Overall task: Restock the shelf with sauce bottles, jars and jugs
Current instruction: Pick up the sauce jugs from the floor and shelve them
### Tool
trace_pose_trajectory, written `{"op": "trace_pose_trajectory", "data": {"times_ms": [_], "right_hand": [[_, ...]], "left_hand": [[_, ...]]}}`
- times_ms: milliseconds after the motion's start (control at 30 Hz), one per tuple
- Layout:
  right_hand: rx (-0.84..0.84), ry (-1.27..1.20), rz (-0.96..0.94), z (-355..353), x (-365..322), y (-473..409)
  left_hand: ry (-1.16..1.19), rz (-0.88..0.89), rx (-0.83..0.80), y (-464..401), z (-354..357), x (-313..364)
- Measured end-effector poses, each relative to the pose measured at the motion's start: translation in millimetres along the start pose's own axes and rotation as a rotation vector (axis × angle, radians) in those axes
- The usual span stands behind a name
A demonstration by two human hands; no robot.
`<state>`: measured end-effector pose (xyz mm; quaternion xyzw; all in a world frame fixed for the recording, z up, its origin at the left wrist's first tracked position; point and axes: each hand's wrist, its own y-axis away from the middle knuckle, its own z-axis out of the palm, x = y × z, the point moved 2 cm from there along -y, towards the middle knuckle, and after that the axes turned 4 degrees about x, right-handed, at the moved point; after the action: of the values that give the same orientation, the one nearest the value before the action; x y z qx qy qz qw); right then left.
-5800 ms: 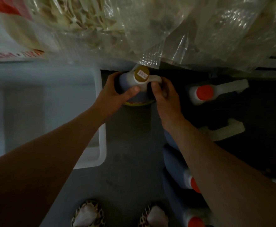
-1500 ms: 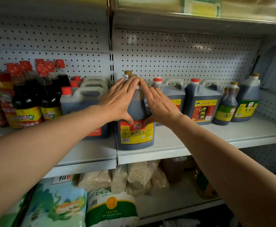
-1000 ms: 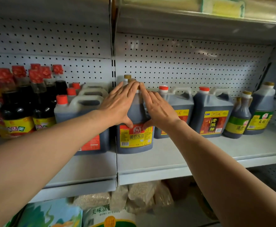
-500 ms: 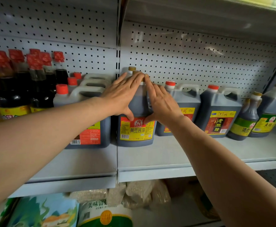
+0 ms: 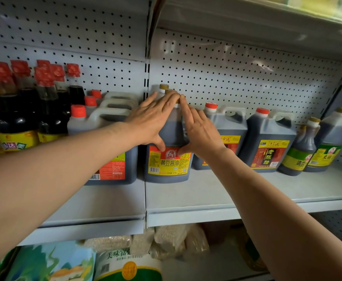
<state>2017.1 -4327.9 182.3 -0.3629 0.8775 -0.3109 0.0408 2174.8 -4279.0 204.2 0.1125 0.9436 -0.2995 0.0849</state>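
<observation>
A dark soy sauce jug with a yellow and red label and a gold cap stands on the grey shelf, just right of the shelf joint. My left hand lies flat with straight fingers against the jug's upper left front. Against its upper right front my right hand presses the same way. Both sets of fingertips meet near the jug's neck. A second gold-capped jug stands right behind it.
Red-capped jugs and tall dark bottles fill the shelf to the left. More jugs and gold-capped bottles stand to the right. Bare shelf lies in front of them. Bags of grain sit on the lower shelf.
The jug went from the floor up onto the shelf. Over the last second both flat hands have pushed it further back from the shelf's front edge.
</observation>
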Motion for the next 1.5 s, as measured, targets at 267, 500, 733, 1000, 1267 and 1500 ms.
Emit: {"op": "trace_pose_trajectory", "data": {"times_ms": [267, 500, 733, 1000, 1267, 1500], "right_hand": [[-0.033, 0.024, 0.021, -7, -2, 5], [-0.085, -0.080, 0.071, -21, -11, 11], [0.015, -0.154, 0.106, -30, -30, 8], [-0.038, -0.016, 0.072, -19, -50, 3], [0.001, -0.008, 0.083, -17, -53, 2], [0.026, 0.009, 0.077, -15, -53, 1]], "left_hand": [[-0.058, -0.014, -0.030, 3, -1, 3], [0.005, -0.030, -0.033, 12, -43, -25], [0.097, -0.256, -0.074, 69, -36, -66], [-0.001, -0.332, -0.095, 75, -7, -64], [-0.003, -0.336, -0.018, 71, 0, -62], [0.007, -0.345, 0.013, 72, 0, -60]]}}
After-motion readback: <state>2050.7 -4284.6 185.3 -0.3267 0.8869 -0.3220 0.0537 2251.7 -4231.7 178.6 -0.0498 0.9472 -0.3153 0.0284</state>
